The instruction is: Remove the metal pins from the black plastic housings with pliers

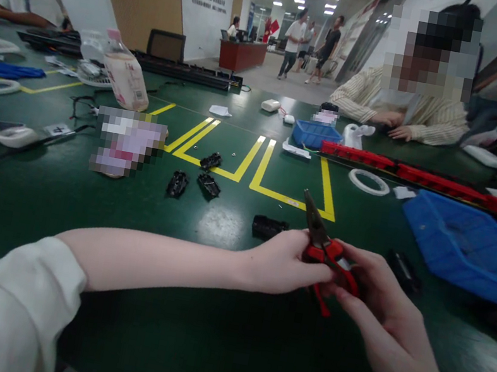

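Red-handled needle-nose pliers (pixel 318 227) are held over the green table, their dark jaws pointing up and away from me. My left hand (pixel 286 260) is closed around the pliers near the pivot and handles. On the right side, my right hand (pixel 383 293) also has its fingers closed on the red handles. Just beyond my left hand lies a black plastic part (pixel 267 226). Another dark part (pixel 404 271) lies to the right of my right hand. Farther left sit several small black parts, one of them a blocky piece (pixel 177 184).
A large blue bin (pixel 468 250) stands at the right, with a smaller blue basket (pixel 310 134) farther back. Red strips (pixel 422 180) run along the right. A bottle (pixel 126 75), a phone (pixel 127 148) and white rings lie around. A person in a striped sleeve (pixel 441 127) sits opposite.
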`<state>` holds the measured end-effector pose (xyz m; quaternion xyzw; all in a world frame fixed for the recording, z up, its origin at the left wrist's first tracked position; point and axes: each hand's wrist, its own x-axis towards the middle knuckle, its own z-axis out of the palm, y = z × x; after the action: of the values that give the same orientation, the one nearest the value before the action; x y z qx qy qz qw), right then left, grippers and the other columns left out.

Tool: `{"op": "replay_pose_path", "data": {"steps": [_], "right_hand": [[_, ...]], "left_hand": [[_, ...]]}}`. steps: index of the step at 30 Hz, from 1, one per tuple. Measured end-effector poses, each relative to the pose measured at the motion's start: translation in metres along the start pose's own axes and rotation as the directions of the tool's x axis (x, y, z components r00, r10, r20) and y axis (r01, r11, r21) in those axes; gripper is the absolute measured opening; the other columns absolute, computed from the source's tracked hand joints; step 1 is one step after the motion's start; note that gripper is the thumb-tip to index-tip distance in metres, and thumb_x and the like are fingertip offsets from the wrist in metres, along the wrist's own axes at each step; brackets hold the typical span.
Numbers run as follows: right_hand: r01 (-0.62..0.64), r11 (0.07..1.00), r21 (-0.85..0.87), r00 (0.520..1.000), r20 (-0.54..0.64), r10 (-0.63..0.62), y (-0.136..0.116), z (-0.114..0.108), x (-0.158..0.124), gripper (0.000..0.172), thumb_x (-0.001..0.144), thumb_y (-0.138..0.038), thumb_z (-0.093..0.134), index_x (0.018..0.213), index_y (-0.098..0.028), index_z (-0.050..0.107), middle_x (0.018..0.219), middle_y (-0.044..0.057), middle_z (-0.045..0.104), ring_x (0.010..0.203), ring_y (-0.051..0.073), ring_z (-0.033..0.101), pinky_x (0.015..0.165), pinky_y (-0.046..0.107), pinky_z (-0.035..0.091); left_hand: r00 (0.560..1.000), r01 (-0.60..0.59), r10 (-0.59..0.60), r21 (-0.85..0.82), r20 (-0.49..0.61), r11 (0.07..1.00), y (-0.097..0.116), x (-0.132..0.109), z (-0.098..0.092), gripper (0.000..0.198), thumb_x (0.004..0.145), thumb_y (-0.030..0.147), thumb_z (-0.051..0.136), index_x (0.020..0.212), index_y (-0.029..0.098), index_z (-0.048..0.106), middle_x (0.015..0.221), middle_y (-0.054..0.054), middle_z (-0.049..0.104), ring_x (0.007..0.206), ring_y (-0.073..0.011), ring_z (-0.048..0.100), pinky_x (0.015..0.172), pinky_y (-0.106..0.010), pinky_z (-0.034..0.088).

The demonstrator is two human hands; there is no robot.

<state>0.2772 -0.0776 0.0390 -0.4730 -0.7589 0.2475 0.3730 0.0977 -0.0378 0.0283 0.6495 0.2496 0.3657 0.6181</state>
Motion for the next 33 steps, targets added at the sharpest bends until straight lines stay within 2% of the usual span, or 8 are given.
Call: {"op": "replay_pose_path", "data": {"steps": [7, 12, 16, 18, 21, 26, 30, 33], "right_hand": [[0.144, 0.912, -0.384, 0.975, -0.104, -0.198, -0.007, 0.013, -0.006, 0.057, 0.082, -0.039, 0.059, 0.136, -0.026, 0.044, 0.119, 0.012, 0.052, 0.106, 0.03, 0.059, 0.08, 0.043, 0.058], [0.211, 0.824, -0.526, 0.937, -0.13, -0.324, -0.01, 0.02, -0.01, 0.067, 0.083, -0.043, 0.058, 0.144, -0.028, 0.034, 0.118, 0.013, 0.05, 0.106, 0.034, 0.056, 0.079, 0.047, 0.057], [0.281, 0.764, -0.581, 0.917, -0.072, -0.393, -0.014, 0.023, -0.01, 0.071, 0.086, -0.039, 0.055, 0.149, -0.024, 0.026, 0.12, 0.016, 0.05, 0.104, 0.032, 0.058, 0.075, 0.044, 0.058], [0.304, 0.713, -0.632, 0.898, -0.06, -0.436, -0.014, 0.022, -0.009, 0.071, 0.086, -0.039, 0.055, 0.149, -0.022, 0.027, 0.117, 0.016, 0.051, 0.098, 0.031, 0.059, 0.068, 0.04, 0.058], [0.311, 0.603, -0.735, 0.865, -0.043, -0.5, -0.008, 0.02, -0.005, 0.072, 0.084, -0.044, 0.059, 0.145, -0.016, 0.034, 0.111, 0.017, 0.055, 0.089, 0.028, 0.061, 0.06, 0.035, 0.055], [0.355, 0.475, -0.805, 0.836, 0.046, -0.547, 0.008, 0.013, 0.001, 0.067, 0.083, -0.042, 0.06, 0.14, -0.012, 0.04, 0.107, 0.018, 0.058, 0.078, 0.027, 0.061, 0.059, 0.035, 0.05], [0.421, 0.453, -0.786, 0.82, 0.115, -0.561, 0.018, 0.009, 0.003, 0.07, 0.083, -0.038, 0.059, 0.144, -0.013, 0.035, 0.111, 0.02, 0.059, 0.085, 0.031, 0.062, 0.061, 0.039, 0.048], [0.387, 0.465, -0.796, 0.818, 0.064, -0.572, 0.021, 0.012, 0.002, 0.082, 0.082, -0.037, 0.061, 0.151, -0.013, 0.023, 0.117, 0.023, 0.058, 0.096, 0.038, 0.06, 0.072, 0.048, 0.046]], "left_hand": [[1.0, 0.017, -0.019, -0.068, -0.018, 0.998, 0.009, -0.004, 0.005, 0.009, 0.08, 0.01, 0.056, 0.088, 0.011, 0.06, 0.085, -0.006, 0.067, 0.078, -0.0172, 0.066, 0.076, -0.033, 0.057], [0.985, -0.063, 0.074, 0.077, -0.154, 0.995, 0.004, -0.004, 0.007, 0.013, 0.076, 0.011, 0.059, 0.089, 0.012, 0.061, 0.083, -0.004, 0.064, 0.076, -0.0167, 0.064, 0.071, -0.028, 0.055], [0.99, -0.041, 0.028, -0.094, -0.136, 0.995, 0.002, -0.01, 0.007, 0.025, 0.076, 0.008, 0.051, 0.099, 0.015, 0.058, 0.071, 0.002, 0.057, 0.055, -0.0104, 0.059, 0.052, -0.021, 0.051], [0.996, -0.02, 0.009, -0.126, -0.085, 0.992, 0.005, -0.012, 0.006, 0.021, 0.079, 0.011, 0.052, 0.098, 0.015, 0.058, 0.075, 0.001, 0.059, 0.064, -0.0133, 0.063, 0.06, -0.025, 0.055], [0.996, -0.013, 0.013, 0.007, -0.083, 1.0, 0.005, -0.013, 0.003, 0.007, 0.081, 0.016, 0.056, 0.085, 0.013, 0.06, 0.085, -0.004, 0.064, 0.085, -0.0195, 0.066, 0.078, -0.033, 0.056], [0.989, 0.142, -0.145, -0.067, -0.036, 0.988, -0.003, -0.01, 0.0, 0.01, 0.084, 0.018, 0.055, 0.086, 0.012, 0.062, 0.086, -0.006, 0.065, 0.088, -0.0209, 0.065, 0.078, -0.034, 0.056], [0.999, 0.033, -0.033, -0.027, 0.027, 0.999, 0.001, -0.01, -0.001, 0.003, 0.08, 0.013, 0.063, 0.08, 0.011, 0.061, 0.083, -0.003, 0.061, 0.084, -0.0164, 0.063, 0.082, -0.03, 0.053], [1.0, -0.012, 0.012, -0.001, 0.013, 1.0, 0.006, -0.009, -0.002, 0.008, 0.077, 0.016, 0.069, 0.077, 0.012, 0.062, 0.083, -0.003, 0.06, 0.083, -0.0162, 0.062, 0.085, -0.03, 0.051]]}}
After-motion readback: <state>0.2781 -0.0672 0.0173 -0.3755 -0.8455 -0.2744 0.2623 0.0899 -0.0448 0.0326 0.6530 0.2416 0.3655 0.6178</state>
